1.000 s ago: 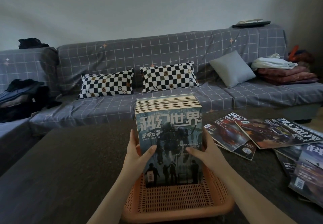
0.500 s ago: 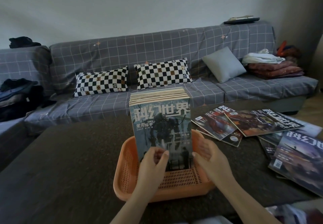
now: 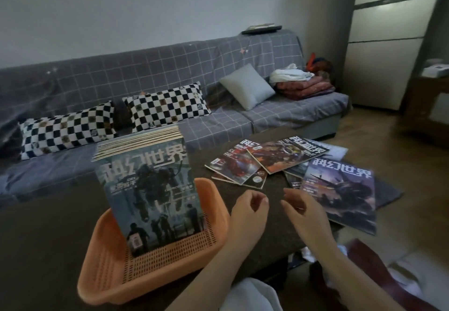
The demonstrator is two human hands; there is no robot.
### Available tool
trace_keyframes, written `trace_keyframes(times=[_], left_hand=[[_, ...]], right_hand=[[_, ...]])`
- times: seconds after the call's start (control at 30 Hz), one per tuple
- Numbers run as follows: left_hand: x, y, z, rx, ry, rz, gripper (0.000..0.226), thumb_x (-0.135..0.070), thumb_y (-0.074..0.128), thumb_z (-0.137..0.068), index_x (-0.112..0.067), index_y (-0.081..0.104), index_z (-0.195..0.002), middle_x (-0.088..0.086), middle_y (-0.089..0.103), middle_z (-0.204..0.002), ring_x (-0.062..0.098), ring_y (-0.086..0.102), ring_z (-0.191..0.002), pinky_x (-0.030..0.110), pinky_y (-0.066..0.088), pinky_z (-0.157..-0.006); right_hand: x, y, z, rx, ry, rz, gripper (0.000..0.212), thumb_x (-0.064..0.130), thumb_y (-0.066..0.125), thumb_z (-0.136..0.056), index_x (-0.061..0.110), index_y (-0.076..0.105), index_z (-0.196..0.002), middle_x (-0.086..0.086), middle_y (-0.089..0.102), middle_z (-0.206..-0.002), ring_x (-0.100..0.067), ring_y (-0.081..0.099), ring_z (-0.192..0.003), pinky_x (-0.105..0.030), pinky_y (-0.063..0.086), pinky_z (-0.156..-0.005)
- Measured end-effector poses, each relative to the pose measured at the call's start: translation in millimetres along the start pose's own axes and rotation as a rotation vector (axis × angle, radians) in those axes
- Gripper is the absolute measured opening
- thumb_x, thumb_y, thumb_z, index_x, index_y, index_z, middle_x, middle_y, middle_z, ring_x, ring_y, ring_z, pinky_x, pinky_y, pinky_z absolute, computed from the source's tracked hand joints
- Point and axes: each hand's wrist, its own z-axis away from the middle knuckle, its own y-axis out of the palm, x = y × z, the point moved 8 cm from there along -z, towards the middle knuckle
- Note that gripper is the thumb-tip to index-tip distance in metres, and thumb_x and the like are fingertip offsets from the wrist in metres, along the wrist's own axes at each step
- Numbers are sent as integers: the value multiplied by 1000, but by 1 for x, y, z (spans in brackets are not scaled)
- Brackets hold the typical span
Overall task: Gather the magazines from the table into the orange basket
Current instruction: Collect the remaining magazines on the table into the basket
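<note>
Head view: glossy magazine stack (image 3: 150,189) upright in perforated orange basket (image 3: 116,272); both hands' grip loose, empty

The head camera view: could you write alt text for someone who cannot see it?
A thick stack of magazines stands upright in an orange basket on a dark table, with both hands, left and right, empty beside it. More loose magazines lie spread on the table to the right, before a grey checked sofa.

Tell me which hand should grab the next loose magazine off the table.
Right. The right hand hovers empty, nearest the purple-covered magazine lying flat on the dark table. The left hand, also empty, sits closer to the orange plastic basket.
</note>
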Motion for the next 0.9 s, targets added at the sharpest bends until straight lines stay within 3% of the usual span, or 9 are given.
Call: trace_keyframes(times=[0.2, 0.37, 0.5, 0.57, 0.67, 0.73, 0.8, 0.9], left_hand=[[-8, 83, -26, 98, -63, 44, 9, -27, 54, -94, -28, 59, -102, -8, 60, -101, -3, 52, -83, 8, 36, -61], [1, 131, -46, 135, -126, -1, 22, -25, 53, -96, -21, 59, -116, -3, 56, -117, -1, 49, -84, 8, 35, -59], [8, 151, -62, 123, -132, -90, 36, -26, 51, -97, -15, 53, -132, 2, 51, -132, 11, 48, -115, 17, 40, -89], [10, 157, -70, 115, -134, -101, 40, -26, 52, -97, -13, 51, -135, 3, 53, -135, 15, 48, -123, 23, 40, -94], [10, 164, -77, 115, -149, -68, 42, -24, 58, -94, -10, 54, -134, 5, 59, -131, 14, 55, -116, 18, 41, -87], [10, 163, -80, 98, -149, -56, 42, -19, 63, -91, -9, 57, -131, 6, 62, -127, 9, 58, -106, 7, 40, -76], [16, 161, -82, 114, -196, -10, 45, -16, 66, -89, -9, 56, -132, 7, 64, -124, 5, 56, -94, 5, 41, -63], [29, 165, -76, 264, -370, 191, 43, -13, 67, -87, -8, 57, -129, 7, 67, -115, 12, 61, -91, 16, 47, -68]], right_hand=[[-75, -63, -12, -158, 195, 36, 31, 22, 64, -86, 17, 61, -117, 0, 63, -112, -13, 60, -95, -30, 50, -83], [-125, -93, -20, -207, 270, 106, 33, 21, 65, -87, 9, 62, -117, -7, 63, -112, -17, 60, -96, -36, 52, -86], [-150, -115, -22, -301, 305, 311, 35, 28, 66, -84, 11, 64, -114, -9, 58, -116, -25, 49, -108, -35, 42, -91], [-163, -125, -21, -345, 380, 376, 43, 33, 67, -83, 14, 61, -121, -11, 53, -122, -27, 44, -113, -39, 40, -94], [-180, -128, -18, -334, 471, 251, 57, 33, 67, -83, 17, 48, -134, -9, 43, -116, -18, 49, -90, -33, 43, -84], [-182, -127, -17, -340, 465, 192, 59, 30, 67, -84, 18, 44, -137, -2, 38, -106, -10, 46, -76, -27, 42, -74], [-182, -128, -16, -374, 461, 152, 58, 26, 68, -83, 18, 44, -136, -1, 41, -106, -5, 46, -73, -24, 43, -66], [-193, -130, -8, -375, 569, -50, 62, 19, 69, -83, 14, 39, -137, -7, 56, -113, -14, 58, -82, -31, 49, -65]])
